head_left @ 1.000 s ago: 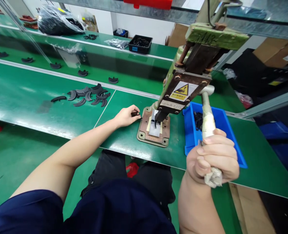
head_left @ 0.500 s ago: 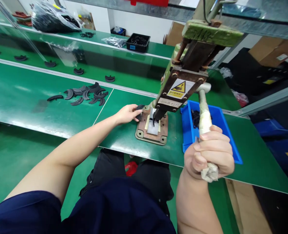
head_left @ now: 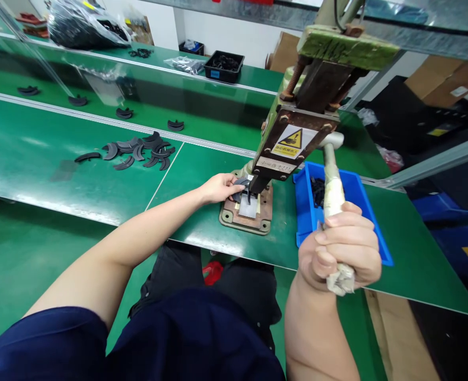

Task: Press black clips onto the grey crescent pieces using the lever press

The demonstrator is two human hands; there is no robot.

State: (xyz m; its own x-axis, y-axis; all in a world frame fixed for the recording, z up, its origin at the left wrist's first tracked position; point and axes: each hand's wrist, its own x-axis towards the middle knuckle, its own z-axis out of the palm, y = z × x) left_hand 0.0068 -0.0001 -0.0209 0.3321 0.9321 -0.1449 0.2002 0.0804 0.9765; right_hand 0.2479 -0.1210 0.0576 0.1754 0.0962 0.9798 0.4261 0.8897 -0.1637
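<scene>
Pinched in my left hand (head_left: 221,188) is a black curved plastic part (head_left: 239,189), held over the base plate (head_left: 228,216) of a hand press (head_left: 297,124). The part lies close beside the small dark tool under the ram; whether it touches is hard to see. A pale metal block (head_left: 248,206) sits on the base plate. My right hand (head_left: 342,248) is wrapped round the tape-covered press lever (head_left: 332,185), whose handle stands up in front of a blue bin (head_left: 370,222). Black pieces lie inside that bin.
A heap of black curved parts (head_left: 134,150) lies on the green table (head_left: 31,148) to the left. More such parts are spaced in a row along the belt (head_left: 146,127) behind. Farther back stand a black tray (head_left: 223,67) and a stuffed plastic bag (head_left: 85,26).
My left hand has moved right, bringing the black curved part from the base plate's left edge to the tool under the ram. My right hand and the lever are almost unmoved.
</scene>
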